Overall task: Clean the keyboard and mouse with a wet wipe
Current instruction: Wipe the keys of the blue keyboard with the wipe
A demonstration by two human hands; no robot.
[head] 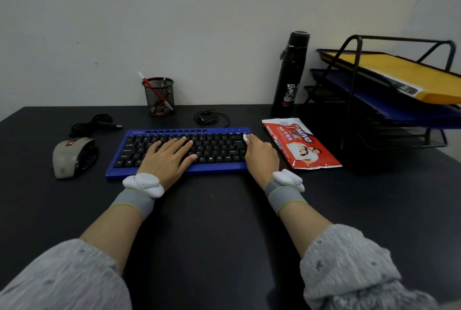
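A blue keyboard (219,168) with black keys lies in the middle of the dark desk. My left hand (168,157) rests flat on its left half, fingers spread over the keys. My right hand (260,153) is at the keyboard's right end, fingers closed on a small white wet wipe (245,138) that touches the top right corner keys. A grey and black mouse (72,157) sits to the left of the keyboard, apart from both hands. A red wet wipe pack (300,146) lies just right of my right hand.
A mesh pen holder (159,97) and a coiled black cable (209,117) lie behind the keyboard. The mouse cable (97,122) is bundled at the back left. A black bottle (290,75) and a stacked paper tray (389,90) stand at the right.
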